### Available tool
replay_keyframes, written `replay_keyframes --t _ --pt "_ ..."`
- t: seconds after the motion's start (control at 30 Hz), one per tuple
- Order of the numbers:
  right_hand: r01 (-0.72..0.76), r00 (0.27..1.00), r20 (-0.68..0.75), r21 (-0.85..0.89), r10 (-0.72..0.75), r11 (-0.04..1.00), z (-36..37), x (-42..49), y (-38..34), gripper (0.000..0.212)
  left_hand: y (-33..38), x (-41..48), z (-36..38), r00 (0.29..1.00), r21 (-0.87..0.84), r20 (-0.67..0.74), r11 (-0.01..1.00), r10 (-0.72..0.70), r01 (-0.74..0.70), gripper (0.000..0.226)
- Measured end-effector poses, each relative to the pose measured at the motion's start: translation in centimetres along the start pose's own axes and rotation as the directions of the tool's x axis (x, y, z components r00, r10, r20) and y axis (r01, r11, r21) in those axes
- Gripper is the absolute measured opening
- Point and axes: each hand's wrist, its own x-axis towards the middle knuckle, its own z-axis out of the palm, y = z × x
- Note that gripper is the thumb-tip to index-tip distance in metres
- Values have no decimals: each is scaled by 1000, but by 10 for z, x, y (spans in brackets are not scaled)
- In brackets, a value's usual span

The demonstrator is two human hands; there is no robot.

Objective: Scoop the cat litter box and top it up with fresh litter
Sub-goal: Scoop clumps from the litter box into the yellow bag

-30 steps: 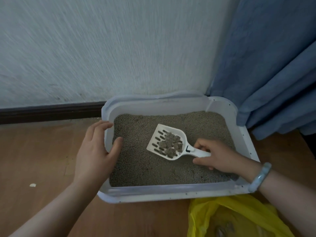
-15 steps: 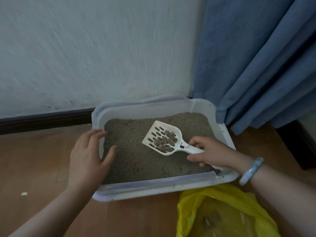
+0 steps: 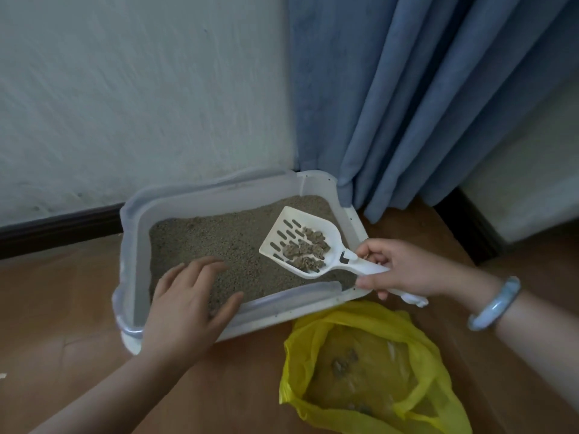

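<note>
Bare wooden floor (image 3: 250,386) runs under everything here. Nearest you on it, below your right hand (image 3: 404,270), the yellow bag (image 3: 354,311) slumps just beside the near rim of the litter box (image 3: 131,245), with a few dark lumps inside. Nothing holds its mouth open, so a limp fold could catch the load and tip it onto the floor. Your left hand (image 3: 185,305) lies flat over the box's near left corner, fingers spread above the litter (image 3: 219,236) and grasping nothing. It only steadies the box, so a bump from the right hand could slide it. Your right hand is curled tightly around the handle of the white scoop (image 3: 283,228), which hangs over the box's right end, just ahead of that hand. The clumps (image 3: 305,250) sit heaped toward the handle. Drop your wrist as you cross the rim and they will likely roll off the back, and crumbs may fall through the slots on the way. Beyond your right hand the blue curtain (image 3: 423,104) hangs close to the far corner, so a wide swing could brush it. No fresh litter is in view.
</note>
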Motion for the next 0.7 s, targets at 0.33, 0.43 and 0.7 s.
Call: replay_keyframes --t 0.33,0.43,0.7 --pt "-23 1000 8 101 23 995 4 -60 42 27 39 14 21 995 -78 94 997 30 -23 57" --pt "-49 998 31 87 47 995 6 -80 57 28 50 18 25 994 -112 97 993 49 -38 60" --pt "-183 980 77 4 182 983 17 -116 96 28 56 21 34 991 -145 121 988 63 -46 55"
